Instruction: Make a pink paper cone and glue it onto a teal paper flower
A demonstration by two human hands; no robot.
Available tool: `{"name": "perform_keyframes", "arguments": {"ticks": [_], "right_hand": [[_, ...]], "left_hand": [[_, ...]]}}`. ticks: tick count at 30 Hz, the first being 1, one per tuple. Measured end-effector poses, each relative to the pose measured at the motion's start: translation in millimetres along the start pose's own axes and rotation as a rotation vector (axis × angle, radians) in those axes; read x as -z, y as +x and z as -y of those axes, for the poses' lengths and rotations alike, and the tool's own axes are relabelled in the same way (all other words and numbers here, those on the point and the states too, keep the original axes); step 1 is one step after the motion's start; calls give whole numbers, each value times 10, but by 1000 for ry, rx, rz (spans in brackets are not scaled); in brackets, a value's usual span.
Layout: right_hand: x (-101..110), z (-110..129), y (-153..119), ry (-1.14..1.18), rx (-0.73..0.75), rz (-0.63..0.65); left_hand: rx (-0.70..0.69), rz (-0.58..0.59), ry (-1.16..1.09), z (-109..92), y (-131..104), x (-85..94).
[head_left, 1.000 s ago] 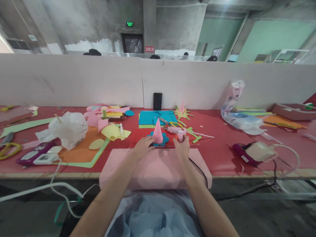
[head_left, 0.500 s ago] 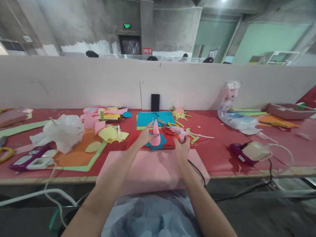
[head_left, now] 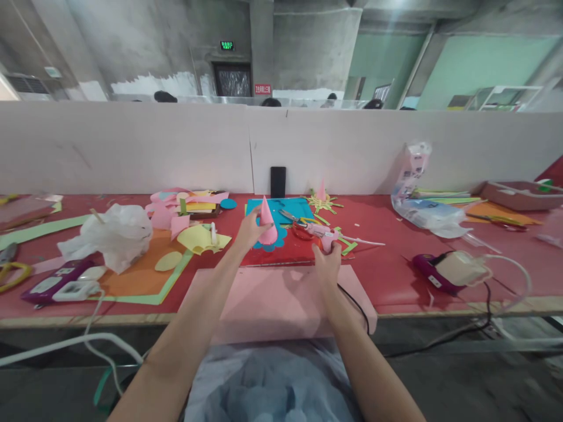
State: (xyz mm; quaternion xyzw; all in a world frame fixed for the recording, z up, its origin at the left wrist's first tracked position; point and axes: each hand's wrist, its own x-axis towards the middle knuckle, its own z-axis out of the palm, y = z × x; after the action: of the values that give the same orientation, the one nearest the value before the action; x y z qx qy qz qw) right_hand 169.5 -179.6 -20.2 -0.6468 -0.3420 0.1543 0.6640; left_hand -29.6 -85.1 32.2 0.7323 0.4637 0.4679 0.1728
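A pink paper cone point(head_left: 267, 227) stands point up in my left hand point(head_left: 248, 231), its fingers closed round the cone's side. Partly behind the cone is a blue flower-shaped paper piece point(head_left: 278, 239), over the red sheet point(head_left: 294, 253). My right hand point(head_left: 328, 261) grips a pink glue gun point(head_left: 327, 237), with a clear glue stick point(head_left: 365, 241) sticking out to the right. Just beyond the gun, scissors point(head_left: 288, 217) with orange and yellow handles lie on blue sheets point(head_left: 303, 205). Whether the cone touches the flower I cannot tell.
A green paper fringe with a pink cone point(head_left: 321, 192) sits at the back beside a black phone-like slab point(head_left: 278, 181). Paper scraps point(head_left: 162, 214), a crumpled white bag point(head_left: 109, 234) and a purple power strip point(head_left: 57, 281) lie left. Another strip point(head_left: 433, 275) is right.
My left hand has moved the cone left, from over the middle of the blue flower towards its left edge. My right hand still holds the glue gun in about the same place.
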Motion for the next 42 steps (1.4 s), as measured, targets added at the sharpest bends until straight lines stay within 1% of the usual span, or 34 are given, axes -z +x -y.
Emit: {"name": "perform_keyframes", "arguments": {"ticks": [2,3,4,6,8,9,10,11,14,16,19,22,25,28,30,32,35,42], "right_hand": [[8,12,-3,-14,0,9],[11,14,-4,-24,1,14],[13,13,-4,-35,2,18],[11,7,-2,-46,3,22],[6,-3,-1,-46,0,22],[4,-7,0,-47,1,22],[3,-10,1,-52,3,21],[2,-12,1,-59,7,20],[2,-20,5,-72,33,17],[0,-32,11,-69,41,13],[-11,-60,25,-58,22,21],[-21,-81,33,-42,15,32],[-22,-77,29,-42,35,34],[-15,-49,17,-53,13,32],[-9,-28,8,-68,3,33],[-4,-13,0,-77,2,29],[-1,-8,-3,-71,4,35],[-6,-26,6,-52,18,39]], "left_hand": [[67,58,21,78,-121,-107],[64,49,15,112,-189,-147],[45,18,1,142,-258,-171],[12,-95,-12,189,-387,-161],[-21,-179,21,220,-497,-92],[-34,-194,45,230,-543,-50],[-50,-177,66,235,-584,-11],[-70,-129,83,237,-619,20],[-149,101,157,232,-687,37],[-188,214,231,234,-704,1],[-200,308,318,256,-705,-59],[-184,375,351,285,-698,-78],[-181,401,354,293,-697,-73],[-199,392,364,279,-698,-70],[-224,354,370,263,-701,-68],[-246,283,380,246,-706,-59],[-244,207,402,224,-714,-34],[-287,266,481,172,-715,-22]]}}
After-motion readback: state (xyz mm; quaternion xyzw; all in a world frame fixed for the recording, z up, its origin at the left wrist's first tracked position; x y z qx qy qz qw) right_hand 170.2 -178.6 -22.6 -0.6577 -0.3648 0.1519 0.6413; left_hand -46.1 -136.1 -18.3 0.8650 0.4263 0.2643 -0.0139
